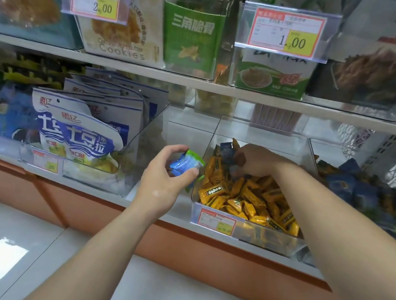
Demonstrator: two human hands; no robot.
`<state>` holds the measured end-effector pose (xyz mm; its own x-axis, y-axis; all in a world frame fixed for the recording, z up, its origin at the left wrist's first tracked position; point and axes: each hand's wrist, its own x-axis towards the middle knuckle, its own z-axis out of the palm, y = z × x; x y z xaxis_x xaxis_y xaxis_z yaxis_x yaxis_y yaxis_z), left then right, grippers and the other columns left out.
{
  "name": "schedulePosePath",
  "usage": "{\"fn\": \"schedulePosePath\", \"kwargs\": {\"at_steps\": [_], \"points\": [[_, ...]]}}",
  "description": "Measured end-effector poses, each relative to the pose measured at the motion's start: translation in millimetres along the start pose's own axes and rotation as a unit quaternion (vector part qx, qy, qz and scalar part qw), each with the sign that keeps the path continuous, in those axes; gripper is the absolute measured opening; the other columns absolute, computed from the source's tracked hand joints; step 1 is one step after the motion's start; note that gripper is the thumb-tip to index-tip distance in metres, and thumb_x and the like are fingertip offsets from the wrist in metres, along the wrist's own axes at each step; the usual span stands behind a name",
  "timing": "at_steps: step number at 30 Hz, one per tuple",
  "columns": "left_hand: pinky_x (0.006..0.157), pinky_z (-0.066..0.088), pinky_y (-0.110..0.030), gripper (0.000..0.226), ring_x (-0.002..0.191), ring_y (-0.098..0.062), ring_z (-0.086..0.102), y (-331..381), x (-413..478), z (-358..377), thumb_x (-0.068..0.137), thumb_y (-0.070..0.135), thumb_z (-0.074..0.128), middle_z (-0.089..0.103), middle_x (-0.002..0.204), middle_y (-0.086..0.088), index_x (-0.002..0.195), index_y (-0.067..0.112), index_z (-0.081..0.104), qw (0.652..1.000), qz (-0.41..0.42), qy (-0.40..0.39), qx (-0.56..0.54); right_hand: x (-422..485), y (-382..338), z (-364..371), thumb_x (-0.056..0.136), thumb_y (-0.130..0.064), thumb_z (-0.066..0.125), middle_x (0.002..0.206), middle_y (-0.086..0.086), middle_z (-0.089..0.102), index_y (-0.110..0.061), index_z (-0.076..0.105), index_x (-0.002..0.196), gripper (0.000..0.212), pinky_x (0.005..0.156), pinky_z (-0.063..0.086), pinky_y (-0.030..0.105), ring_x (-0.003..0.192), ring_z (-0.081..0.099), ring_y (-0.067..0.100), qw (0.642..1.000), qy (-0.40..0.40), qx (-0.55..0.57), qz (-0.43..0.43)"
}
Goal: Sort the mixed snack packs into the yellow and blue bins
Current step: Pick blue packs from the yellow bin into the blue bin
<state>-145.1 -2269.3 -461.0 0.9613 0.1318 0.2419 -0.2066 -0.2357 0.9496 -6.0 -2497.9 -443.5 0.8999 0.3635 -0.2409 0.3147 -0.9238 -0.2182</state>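
STRAYS AMONG THE YELLOW: A person's left hand (164, 180) hovers at the shelf (152, 199) edge. Its fingers and thumb are curled in a narrow grip round a blue-and-green pack (186, 164), just at 9 o'clock of the yellow bin (256, 235). The right hand (258, 161), wrist bent down and forearm lying along the 5 o'clock line, is sunk among the yellow packs (241, 196) toward the back of that bin. Its fingertips curl beside a dark blue pack (226, 150); whether its grip has closed on anything cannot be told. The blue bin (327, 149) stands at 3 o'clock of the yellow one. Done well, this step likely means pinching the stray alone by an edge and lifting it straight up, so no yellow packs ride out with it.
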Motion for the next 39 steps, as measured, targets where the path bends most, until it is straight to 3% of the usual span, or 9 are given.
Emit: {"fn": "schedulePosePath", "kwargs": {"at_steps": [3, 5, 11, 16, 20, 23, 28, 32, 39], "points": [[0.086, 0.057, -0.029, 0.043, 0.097, -0.001, 0.065, -0.5, 1.5, -0.2, 0.082, 0.021, 0.079, 0.066, 0.109, 0.012, 0.120, 0.031, 0.060, 1.000, -0.008, 0.004, -0.014, 1.7, 5.9, -5.5, 0.081, -0.048, 0.077, 0.097, -0.004, 0.067, -0.031, 0.064, 0.091, 0.024, 0.067, 0.046, 0.029, 0.082, 0.059, 0.009, 1.000, -0.026, 0.004, -0.002], [0.085, 0.056, -0.027, 0.043, 0.096, 0.000, 0.065, 0.1, 1.7, 0.3, 0.082, 0.022, 0.079, 0.066, 0.109, 0.013, 0.120, 0.032, 0.060, 1.000, -0.010, 0.000, -0.014, 3.2, 8.4, -9.7, 0.073, -0.046, 0.084, 0.094, -0.009, 0.059, -0.033, 0.056, 0.088, 0.034, 0.063, 0.042, 0.026, 0.081, 0.054, 0.006, 1.000, -0.007, 0.001, 0.000], [0.078, 0.054, -0.017, 0.043, 0.092, 0.004, 0.063, 1.2, 0.1, 0.7, 0.083, 0.022, 0.078, 0.065, 0.107, 0.015, 0.119, 0.033, 0.058, 1.000, -0.004, -0.013, -0.013, 28.3, 9.7, -12.9, 0.069, -0.033, 0.089, 0.112, -0.002, 0.056, -0.033, 0.058, 0.109, 0.051, 0.076, 0.041, 0.029, 0.096, 0.055, 0.018, 0.993, 0.104, 0.057, -0.029], [0.078, 0.056, -0.020, 0.042, 0.091, 0.003, 0.064, -0.3, -0.6, -0.8, 0.083, 0.024, 0.078, 0.065, 0.104, 0.017, 0.118, 0.036, 0.058, 1.000, -0.004, -0.014, -0.009, 50.8, 4.1, -4.0, 0.070, -0.036, 0.089, 0.127, 0.005, 0.053, -0.027, 0.059, 0.135, 0.072, 0.098, 0.045, 0.038, 0.120, 0.051, 0.031, 0.994, 0.107, -0.003, -0.018], [0.080, 0.057, -0.023, 0.042, 0.092, 0.004, 0.064, -1.4, -0.7, -0.5, 0.083, 0.024, 0.078, 0.064, 0.105, 0.017, 0.118, 0.036, 0.058, 1.000, -0.001, -0.017, -0.007, 58.5, 1.8, -9.0, 0.074, -0.036, 0.087, 0.152, 0.005, 0.041, -0.032, 0.043, 0.149, 0.087, 0.112, 0.036, 0.043, 0.137, 0.037, 0.031, 0.998, 0.046, -0.032, -0.020], [0.082, 0.057, -0.025, 0.042, 0.093, 0.003, 0.063, -1.3, -0.4, 0.5, 0.083, 0.025, 0.078, 0.064, 0.105, 0.017, 0.117, 0.037, 0.057, 1.000, -0.005, -0.019, -0.006, 60.1, -1.6, -8.1, 0.075, -0.035, 0.085, 0.140, 0.003, 0.048, -0.031, 0.045, 0.146, 0.081, 0.105, 0.043, 0.043, 0.129, 0.043, 0.028, 0.998, 0.007, -0.054, -0.021], [0.082, 0.058, -0.029, 0.042, 0.093, 0.002, 0.064, -1.4, -0.7, 2.5, 0.083, 0.025, 0.079, 0.065, 0.105, 0.015, 0.119, 0.034, 0.059, 1.000, -0.011, -0.024, -0.010, 56.0, -5.4, -14.6, 0.075, -0.046, 0.082, 0.113, -0.001, 0.048, -0.031, 0.058, 0.126, 0.058, 0.091, 0.047, 0.039, 0.111, 0.047, 0.025, 0.993, 0.013, -0.107, -0.049], [0.077, 0.055, -0.019, 0.042, 0.093, 0.004, 0.063, -0.6, -0.5, 4.1, 0.082, 0.024, 0.079, 0.065, 0.104, 0.015, 0.118, 0.033, 0.059, 1.000, -0.004, -0.019, -0.006, 47.7, -4.4, -14.0, 0.076, -0.039, 0.082, 0.115, 0.000, 0.062, -0.030, 0.061, 0.119, 0.049, 0.084, 0.048, 0.035, 0.100, 0.055, 0.021, 0.993, 0.052, -0.065, -0.081], [0.068, 0.047, -0.007, 0.043, 0.087, 0.009, 0.062, 9.4, -2.5, 4.6, 0.082, 0.021, 0.080, 0.065, 0.102, 0.016, 0.119, 0.027, 0.060, 1.000, 0.005, 0.014, 0.003, -14.5, -1.8, -24.5, 0.087, -0.041, 0.073, 0.120, -0.004, 0.064, -0.030, 0.058, 0.125, 0.042, 0.080, 0.040, 0.029, 0.109, 0.059, 0.020, 0.983, 0.140, 0.105, -0.065]]}}
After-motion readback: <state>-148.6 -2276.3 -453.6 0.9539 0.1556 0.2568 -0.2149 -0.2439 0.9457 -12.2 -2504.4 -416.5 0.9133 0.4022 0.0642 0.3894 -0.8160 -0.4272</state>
